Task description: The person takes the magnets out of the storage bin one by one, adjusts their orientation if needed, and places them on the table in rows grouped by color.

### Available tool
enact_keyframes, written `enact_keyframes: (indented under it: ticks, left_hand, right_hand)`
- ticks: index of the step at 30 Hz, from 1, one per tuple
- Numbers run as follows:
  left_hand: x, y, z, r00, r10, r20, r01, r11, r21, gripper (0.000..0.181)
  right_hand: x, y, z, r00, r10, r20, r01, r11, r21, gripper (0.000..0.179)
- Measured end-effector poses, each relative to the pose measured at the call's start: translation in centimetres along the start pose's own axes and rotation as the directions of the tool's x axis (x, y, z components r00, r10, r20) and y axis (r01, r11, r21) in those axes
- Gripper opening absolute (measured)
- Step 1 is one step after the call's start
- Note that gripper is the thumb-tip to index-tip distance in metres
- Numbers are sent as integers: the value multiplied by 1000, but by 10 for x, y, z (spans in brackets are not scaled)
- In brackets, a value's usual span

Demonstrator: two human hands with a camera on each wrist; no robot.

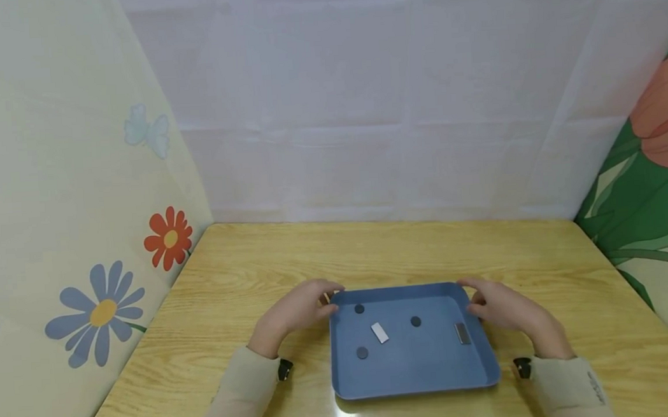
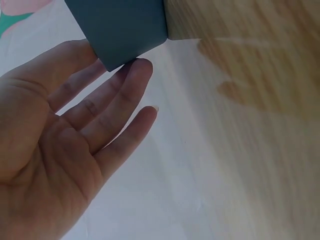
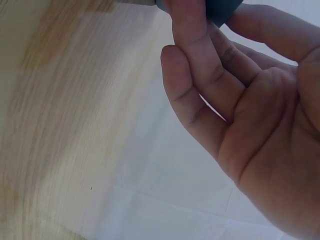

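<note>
A shallow blue tray (image 1: 430, 371) is held between both hands over the wooden table. My left hand (image 1: 301, 309) grips its far left corner, thumb at the rim; in the left wrist view, fingers reach beneath the tray corner (image 2: 122, 35). At the far right corner, my right hand (image 1: 506, 307) pinches the rim in the same way. Inside lie three dark round discs, one at the back left (image 1: 360, 309), a white rectangular piece (image 1: 379, 332) and a dark grey rectangular piece (image 1: 462, 333) near the right wall. Whether the tray touches the table I cannot tell.
The light wooden table (image 1: 245, 258) runs back to a white cloth wall (image 1: 328, 107). Flower-printed cloth stands along the left (image 1: 23, 189) and right (image 1: 667, 213) sides. A small black device sits at each wrist, the left one (image 1: 285, 369) beside the sleeve cuff.
</note>
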State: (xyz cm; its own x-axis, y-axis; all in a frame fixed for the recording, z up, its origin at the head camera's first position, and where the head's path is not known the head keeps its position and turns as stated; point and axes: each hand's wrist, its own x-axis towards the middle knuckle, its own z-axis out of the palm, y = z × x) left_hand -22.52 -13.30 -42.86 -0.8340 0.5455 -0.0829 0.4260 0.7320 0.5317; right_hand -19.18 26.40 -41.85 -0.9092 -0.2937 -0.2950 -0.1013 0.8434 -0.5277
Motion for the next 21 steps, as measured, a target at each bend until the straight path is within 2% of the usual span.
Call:
enact_keyframes:
  ticks: [9, 15, 21]
  left_hand:
    - [-3, 1, -1, 999, 31, 14, -31, 999, 29, 41]
    - [-11, 6, -3, 998, 5, 62, -8, 999, 36, 60]
    - [-16, 16, -8, 993, -23, 114, 14, 997, 71, 74]
  right_hand:
    - [1, 3, 0, 1000, -12, 1, 12, 1000, 24, 60]
    - [-2, 4, -2, 1000, -25, -3, 25, 999, 47, 66]
    - [-6, 4, -4, 999, -26, 28, 23, 995, 99, 75]
